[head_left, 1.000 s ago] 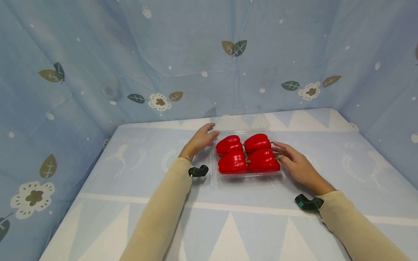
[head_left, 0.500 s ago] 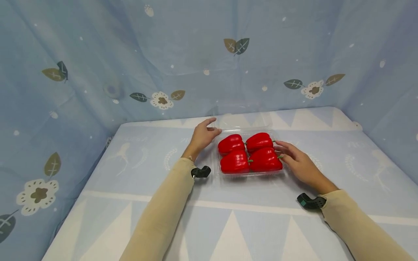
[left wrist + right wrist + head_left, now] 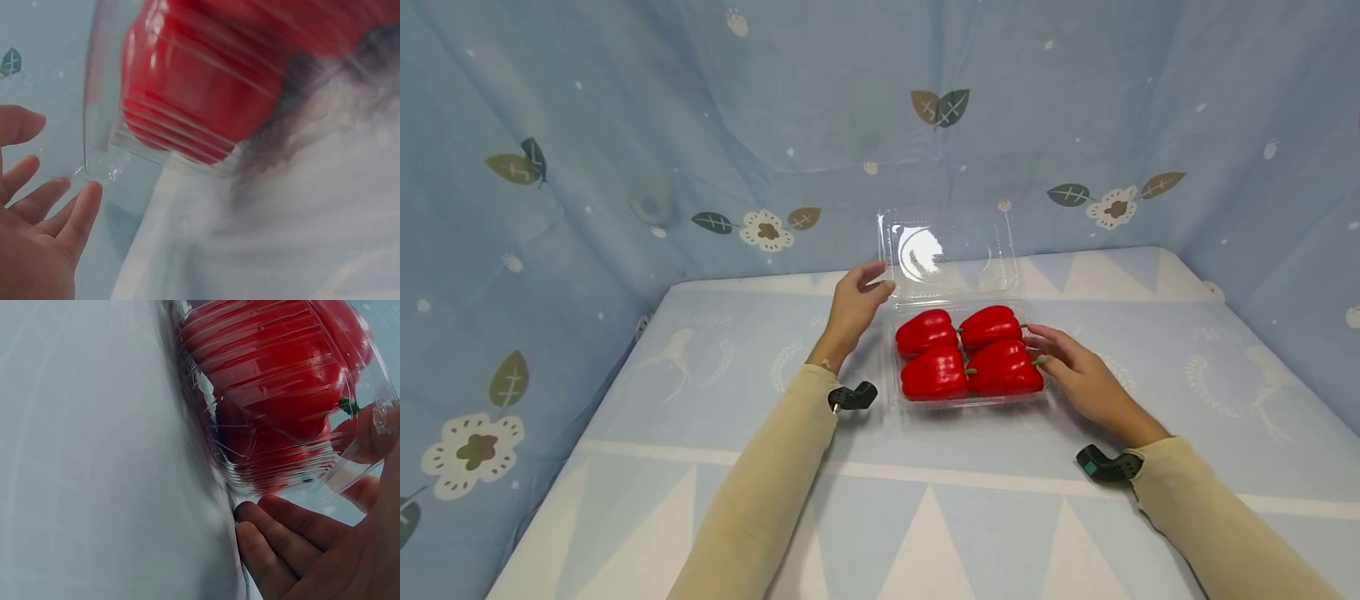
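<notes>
Several red bell peppers (image 3: 934, 373) lie in a clear plastic clamshell container (image 3: 973, 402) on the table. Hinged at its far side, the clear lid (image 3: 953, 250) stands raised and tilted back. At the lid's left edge is my left hand (image 3: 853, 304); in the left wrist view its fingers (image 3: 85, 209) are spread and reach the plastic edge, with the thumb apart. My right hand (image 3: 1086, 379) holds the container's right side. In the right wrist view, a digit lies over the rim while the other fingers (image 3: 269, 547) are against the lower side wall, partly hidden by plastic.
A patterned cloth covers the table (image 3: 880, 517). Behind the lid hangs a blue curtain (image 3: 850, 108) with leaf and flower prints, closing off the back and both sides. Black straps (image 3: 853, 395) with small cameras sit on both wrists.
The lid has swung up from lying nearly flat at the back to standing raised. My left hand has moved slightly up and away with it. My right hand has stayed at the container's side.
</notes>
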`<state>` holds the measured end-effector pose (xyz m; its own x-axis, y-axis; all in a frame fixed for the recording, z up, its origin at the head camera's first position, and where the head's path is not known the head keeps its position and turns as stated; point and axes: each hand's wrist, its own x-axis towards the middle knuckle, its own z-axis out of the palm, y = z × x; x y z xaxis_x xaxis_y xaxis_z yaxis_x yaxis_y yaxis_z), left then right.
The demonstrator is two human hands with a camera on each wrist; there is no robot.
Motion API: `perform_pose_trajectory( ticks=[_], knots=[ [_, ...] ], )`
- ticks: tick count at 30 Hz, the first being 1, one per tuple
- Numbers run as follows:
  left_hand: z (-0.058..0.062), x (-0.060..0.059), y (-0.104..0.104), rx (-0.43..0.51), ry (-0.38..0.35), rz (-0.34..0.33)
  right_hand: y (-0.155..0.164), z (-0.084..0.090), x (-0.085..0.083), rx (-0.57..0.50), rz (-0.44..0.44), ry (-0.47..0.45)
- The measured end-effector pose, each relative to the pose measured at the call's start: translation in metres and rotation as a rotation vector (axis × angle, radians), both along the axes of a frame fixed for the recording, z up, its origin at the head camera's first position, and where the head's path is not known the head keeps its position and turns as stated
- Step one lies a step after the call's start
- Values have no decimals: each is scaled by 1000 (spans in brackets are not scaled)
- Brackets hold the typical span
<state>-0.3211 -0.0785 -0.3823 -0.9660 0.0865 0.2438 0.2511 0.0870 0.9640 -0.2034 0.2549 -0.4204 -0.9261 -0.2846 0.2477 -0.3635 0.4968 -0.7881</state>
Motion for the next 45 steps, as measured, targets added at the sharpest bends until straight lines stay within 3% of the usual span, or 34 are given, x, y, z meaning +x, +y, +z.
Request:
perform_pose_trajectory(
  ticks=[5, 19, 30, 45],
  knots=[
    [5, 4, 1, 52, 1, -9, -1, 0, 0, 4, -2, 4],
    [19, 8, 3, 67, 5, 25, 0, 1, -1, 12, -11, 5],
    [21, 10, 0, 87, 2, 36, -1, 1, -1, 10, -8, 7],
    [23, 12, -3, 128, -21, -1, 0, 0, -1, 14, -14, 4]
  ],
)
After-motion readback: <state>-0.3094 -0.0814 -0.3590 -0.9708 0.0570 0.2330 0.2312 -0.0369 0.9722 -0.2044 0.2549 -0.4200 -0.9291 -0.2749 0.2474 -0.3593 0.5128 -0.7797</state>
